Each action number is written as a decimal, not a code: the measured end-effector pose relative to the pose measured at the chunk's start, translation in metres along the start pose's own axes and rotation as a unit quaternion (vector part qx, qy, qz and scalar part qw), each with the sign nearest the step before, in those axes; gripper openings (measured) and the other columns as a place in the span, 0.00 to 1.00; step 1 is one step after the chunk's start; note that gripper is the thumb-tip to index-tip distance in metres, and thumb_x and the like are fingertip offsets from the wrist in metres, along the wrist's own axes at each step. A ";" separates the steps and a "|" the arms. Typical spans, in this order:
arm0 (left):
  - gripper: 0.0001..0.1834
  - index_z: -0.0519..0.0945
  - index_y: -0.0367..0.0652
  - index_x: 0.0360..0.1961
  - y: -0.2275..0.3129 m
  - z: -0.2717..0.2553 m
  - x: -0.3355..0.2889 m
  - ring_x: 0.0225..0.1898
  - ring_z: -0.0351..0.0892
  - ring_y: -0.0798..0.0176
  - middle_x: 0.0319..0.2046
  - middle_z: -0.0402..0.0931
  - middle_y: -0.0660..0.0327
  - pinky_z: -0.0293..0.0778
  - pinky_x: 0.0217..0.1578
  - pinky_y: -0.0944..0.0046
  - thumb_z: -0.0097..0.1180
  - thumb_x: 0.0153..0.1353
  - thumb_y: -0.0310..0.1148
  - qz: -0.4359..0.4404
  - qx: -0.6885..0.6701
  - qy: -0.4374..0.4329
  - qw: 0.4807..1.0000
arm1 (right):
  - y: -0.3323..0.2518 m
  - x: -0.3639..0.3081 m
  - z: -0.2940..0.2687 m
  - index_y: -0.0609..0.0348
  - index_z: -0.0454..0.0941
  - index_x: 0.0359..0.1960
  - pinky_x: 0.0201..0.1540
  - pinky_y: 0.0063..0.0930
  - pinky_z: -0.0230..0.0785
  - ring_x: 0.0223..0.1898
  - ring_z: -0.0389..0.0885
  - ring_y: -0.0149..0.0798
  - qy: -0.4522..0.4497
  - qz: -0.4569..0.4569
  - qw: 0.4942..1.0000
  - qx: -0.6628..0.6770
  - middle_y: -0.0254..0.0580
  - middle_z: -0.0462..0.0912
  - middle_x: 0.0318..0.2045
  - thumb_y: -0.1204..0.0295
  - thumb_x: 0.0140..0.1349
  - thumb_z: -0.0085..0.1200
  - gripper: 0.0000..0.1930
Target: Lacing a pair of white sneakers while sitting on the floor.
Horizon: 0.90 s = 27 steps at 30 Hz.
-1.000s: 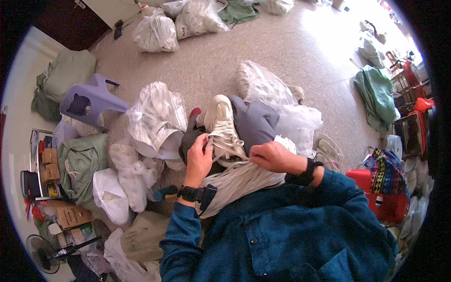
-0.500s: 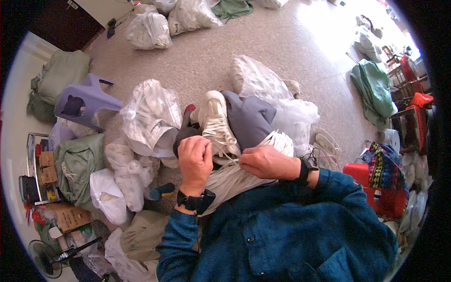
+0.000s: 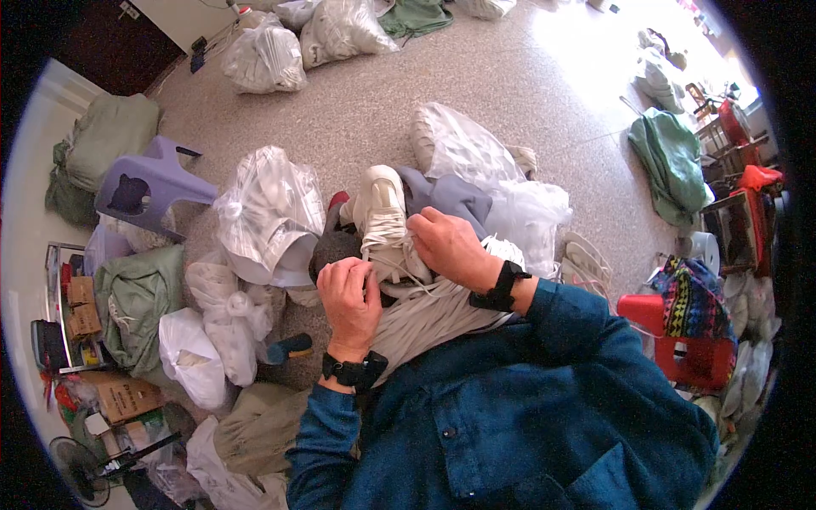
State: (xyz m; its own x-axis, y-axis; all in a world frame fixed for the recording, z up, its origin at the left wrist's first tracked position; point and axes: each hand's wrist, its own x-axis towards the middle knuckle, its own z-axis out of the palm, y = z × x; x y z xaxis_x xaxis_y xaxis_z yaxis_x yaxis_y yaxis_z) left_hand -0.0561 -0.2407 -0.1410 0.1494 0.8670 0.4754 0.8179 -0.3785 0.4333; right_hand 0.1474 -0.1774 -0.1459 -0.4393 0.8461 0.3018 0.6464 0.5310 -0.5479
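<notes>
A cream sneaker (image 3: 384,204) stands between my knees with its toe pointing away from me. Pale shoelace (image 3: 387,240) crosses its tongue in several rows, and loose ends hang near the ankle opening. My left hand (image 3: 348,297) is closed in a pinch at the sneaker's left side, where a lace end meets the fingertips. At the right edge of the lacing, my right hand (image 3: 455,248) pinches, its fingertips against the upper; the lace between them is mostly hidden. A thick bundle of white laces (image 3: 438,321) lies across my lap, under both wrists.
Clear plastic bags of shoes (image 3: 270,212) stand to the left, with another bag (image 3: 463,144) beyond my right knee. A purple stool (image 3: 153,183) is at the far left, a red stool (image 3: 693,361) at the right. Green sacks (image 3: 667,166) lie on the speckled floor (image 3: 357,110).
My right hand has moved away from me and slightly left, from the ankle end up along the sneaker's right side. My left hand has dropped slightly toward me and left.
</notes>
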 end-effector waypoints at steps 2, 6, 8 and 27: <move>0.09 0.78 0.42 0.38 0.001 -0.001 0.001 0.44 0.74 0.51 0.38 0.76 0.57 0.66 0.49 0.52 0.60 0.54 0.25 -0.015 -0.004 0.004 1.000 | 0.004 -0.004 0.010 0.62 0.75 0.39 0.31 0.38 0.72 0.30 0.81 0.47 0.079 0.007 0.995 0.066 0.44 0.78 0.29 0.75 0.59 0.56 0.07; 0.09 0.78 0.42 0.38 -0.004 0.002 0.001 0.44 0.74 0.50 0.38 0.76 0.57 0.66 0.50 0.52 0.60 0.54 0.25 -0.028 -0.007 0.004 1.000 | 0.002 -0.011 0.012 0.63 0.78 0.38 0.32 0.31 0.71 0.29 0.79 0.33 -0.022 0.193 0.920 0.339 0.36 0.79 0.27 0.73 0.63 0.57 0.07; 0.12 0.78 0.43 0.41 -0.010 0.004 -0.002 0.44 0.73 0.54 0.39 0.74 0.60 0.64 0.53 0.51 0.59 0.55 0.26 -0.023 0.000 -0.006 1.000 | 0.006 -0.013 0.002 0.66 0.78 0.32 0.33 0.31 0.70 0.29 0.77 0.34 -0.169 0.184 0.891 0.378 0.46 0.80 0.28 0.70 0.61 0.59 0.09; 0.08 0.80 0.47 0.31 0.019 0.030 0.025 0.45 0.70 0.56 0.35 0.71 0.63 0.55 0.61 0.39 0.64 0.48 0.32 0.061 0.114 -0.106 0.986 | -0.001 -0.034 -0.006 0.66 0.68 0.47 0.43 0.49 0.71 0.41 0.76 0.63 -0.014 0.064 0.981 0.185 0.59 0.76 0.37 0.73 0.55 0.56 0.19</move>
State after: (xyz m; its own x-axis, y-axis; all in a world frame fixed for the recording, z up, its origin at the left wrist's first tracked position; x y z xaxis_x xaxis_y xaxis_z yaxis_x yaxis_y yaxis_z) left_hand -0.0205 -0.2160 -0.1435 0.3477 0.8771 0.3314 0.8868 -0.4223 0.1874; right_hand 0.1656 -0.2062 -0.1508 -0.3895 0.9006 0.1930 0.4296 0.3630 -0.8268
